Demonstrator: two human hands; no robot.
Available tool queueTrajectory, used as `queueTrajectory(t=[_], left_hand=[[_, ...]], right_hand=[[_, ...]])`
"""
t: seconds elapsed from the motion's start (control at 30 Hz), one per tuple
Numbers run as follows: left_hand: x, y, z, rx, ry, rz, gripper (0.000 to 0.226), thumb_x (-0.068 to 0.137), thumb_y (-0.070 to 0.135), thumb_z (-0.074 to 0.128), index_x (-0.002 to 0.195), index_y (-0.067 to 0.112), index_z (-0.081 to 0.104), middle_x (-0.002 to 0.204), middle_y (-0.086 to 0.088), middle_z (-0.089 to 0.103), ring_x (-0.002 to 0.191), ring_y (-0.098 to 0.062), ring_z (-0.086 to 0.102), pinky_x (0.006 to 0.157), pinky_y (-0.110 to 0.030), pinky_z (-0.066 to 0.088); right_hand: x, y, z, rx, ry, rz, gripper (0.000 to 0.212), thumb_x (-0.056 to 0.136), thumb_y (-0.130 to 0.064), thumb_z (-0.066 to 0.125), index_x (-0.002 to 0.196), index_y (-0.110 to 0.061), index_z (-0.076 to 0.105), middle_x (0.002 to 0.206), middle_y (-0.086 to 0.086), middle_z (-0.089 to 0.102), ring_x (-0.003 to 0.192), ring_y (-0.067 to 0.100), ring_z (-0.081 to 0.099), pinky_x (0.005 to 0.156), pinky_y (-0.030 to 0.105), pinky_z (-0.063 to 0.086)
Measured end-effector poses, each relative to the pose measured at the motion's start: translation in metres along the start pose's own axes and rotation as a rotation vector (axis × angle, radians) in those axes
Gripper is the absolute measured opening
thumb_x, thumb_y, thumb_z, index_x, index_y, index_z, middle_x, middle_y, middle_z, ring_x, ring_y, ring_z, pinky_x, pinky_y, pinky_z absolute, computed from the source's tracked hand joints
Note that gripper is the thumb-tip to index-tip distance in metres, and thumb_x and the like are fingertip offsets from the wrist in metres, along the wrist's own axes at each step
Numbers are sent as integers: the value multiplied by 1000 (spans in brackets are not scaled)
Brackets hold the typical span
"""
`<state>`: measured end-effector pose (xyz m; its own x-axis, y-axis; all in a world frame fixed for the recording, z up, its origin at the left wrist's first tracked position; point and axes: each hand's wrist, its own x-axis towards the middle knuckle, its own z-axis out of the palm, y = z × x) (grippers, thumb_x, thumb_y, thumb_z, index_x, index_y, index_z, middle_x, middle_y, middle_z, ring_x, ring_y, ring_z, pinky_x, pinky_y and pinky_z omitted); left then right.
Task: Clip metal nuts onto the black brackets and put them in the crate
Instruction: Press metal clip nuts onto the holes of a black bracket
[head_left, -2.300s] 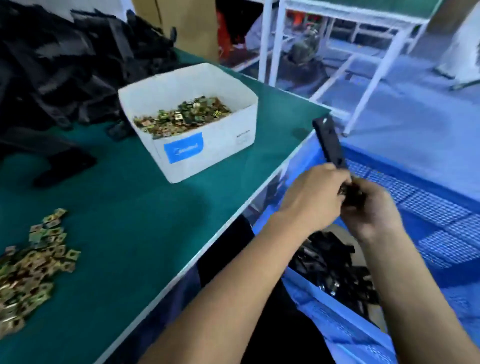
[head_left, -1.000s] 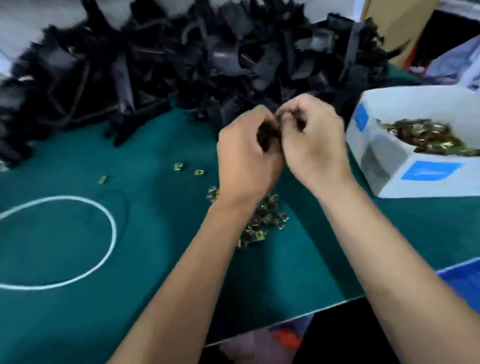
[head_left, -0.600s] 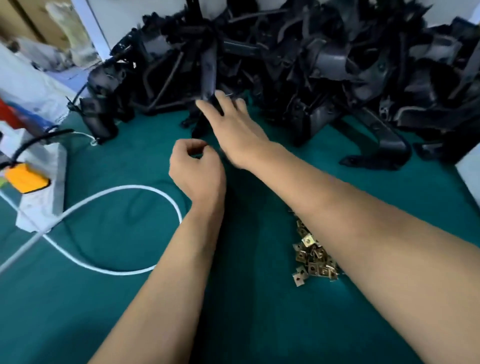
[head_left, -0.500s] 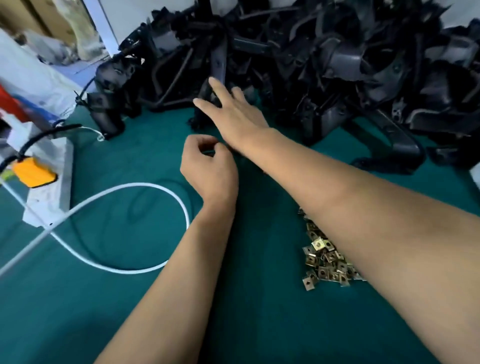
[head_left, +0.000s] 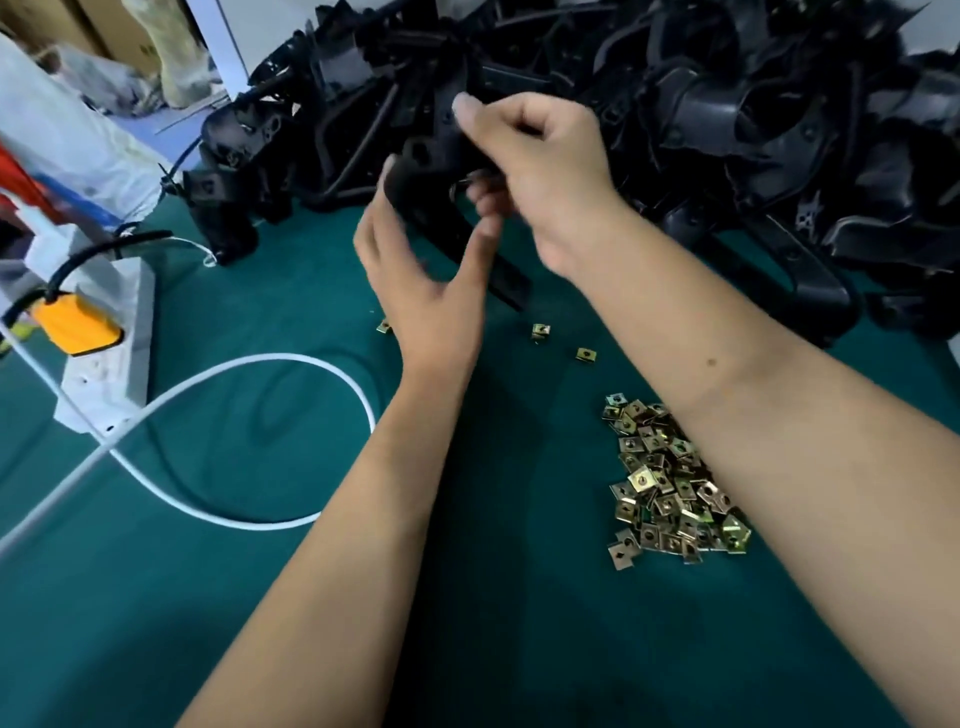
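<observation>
Green felt tabletop (head_left: 260, 597) was cluttered; my right hand (head_left: 540, 171) gripped a long black plastic bracket (head_left: 452, 228), left hand (head_left: 426, 291) spread loose beside it — I judged the bracket might slip or snag the black bracket pile (head_left: 727, 130).

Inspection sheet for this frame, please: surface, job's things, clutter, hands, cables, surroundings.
Surface: green table mat.
Job's things: black bracket held above the mat; pile of black brackets along the far edge; heap of metal nuts under the right forearm; three loose nuts nearer the hands. Crate: nothing seen.
Clutter: white plastic bag at far left.
Hands: right hand grips the bracket's upper part; left hand has its fingers spread around the lower part.
Cables: white cable looped on the mat; white power strip with an orange plug.
Surroundings: cardboard boxes behind, top left.
</observation>
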<state>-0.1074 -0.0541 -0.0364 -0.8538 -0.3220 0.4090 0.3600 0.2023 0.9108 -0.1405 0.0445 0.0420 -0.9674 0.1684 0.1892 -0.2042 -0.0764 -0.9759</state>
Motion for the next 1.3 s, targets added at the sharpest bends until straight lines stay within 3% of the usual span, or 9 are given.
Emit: queueTrajectory(t=[0.17,0.3,0.43,0.5,0.63,0.77,0.97,1.17,1.3], left_hand=[[-2,18,-2,-271,-241,56,16,91,20,77,100,8,72,92,-1,76,87,-13,72,83,-35,58],[-4,17,-3,-472,-326,-313,12,98,11,69,103,3,63,80,-1,71,71,-27,73,68,-40,62],[1,7,-12,-593,-488,-562,20,100,14,67,109,9,50,76,-3,66,57,-24,64,60,-33,57],[0,4,-13,-582,-549,-601,16,100,11,66,106,9,51,79,-5,64,59,-23,63,61,-32,57],[0,4,-13,-650,-630,-695,12,96,8,67,104,6,59,84,-8,64,73,-25,69,70,-31,59],[0,5,-16,-608,-772,-697,42,87,24,71,122,7,57,95,-6,65,71,-20,63,62,-26,54],[-2,4,-10,-560,-871,-729,47,89,34,66,125,7,54,90,-6,68,65,-14,58,55,-19,49],[1,0,-10,-549,-911,-733,48,91,40,62,132,17,53,96,-7,65,58,-9,51,48,-14,44],[-1,1,-12,-548,-941,-707,45,93,38,60,130,13,57,99,-7,63,57,-9,50,48,-15,43]], right_hand=[[-29,-17,-50,92,-55,61,24,97,-21,73,103,1,66,93,16,74,64,22,69,57,29,56],[-54,3,-98,-401,70,54,20,99,-32,69,94,-13,66,74,2,69,55,15,60,50,26,48],[-85,32,-114,-1106,-273,-22,18,86,-39,82,94,-25,73,87,-7,70,78,13,65,74,30,50],[-91,41,-114,-1222,-331,-74,19,86,-38,82,98,-26,72,94,-7,64,87,17,60,80,36,50],[-95,46,-123,-1055,-251,-117,8,92,-27,76,92,-21,71,84,-11,66,71,6,59,73,30,50],[-96,45,-135,-728,-71,-38,15,102,-18,62,89,-16,70,71,-3,71,53,12,61,49,24,50],[-96,48,-135,-773,-36,-155,10,94,-26,73,102,-22,67,69,-4,69,58,9,61,63,24,47],[-97,30,-143,-993,-523,37,32,67,-56,86,90,-37,74,79,-10,68,67,4,57,63,24,46],[-98,27,-141,-1013,-618,58,17,76,-41,88,84,-33,76,83,-7,70,72,8,60,65,28,48]])
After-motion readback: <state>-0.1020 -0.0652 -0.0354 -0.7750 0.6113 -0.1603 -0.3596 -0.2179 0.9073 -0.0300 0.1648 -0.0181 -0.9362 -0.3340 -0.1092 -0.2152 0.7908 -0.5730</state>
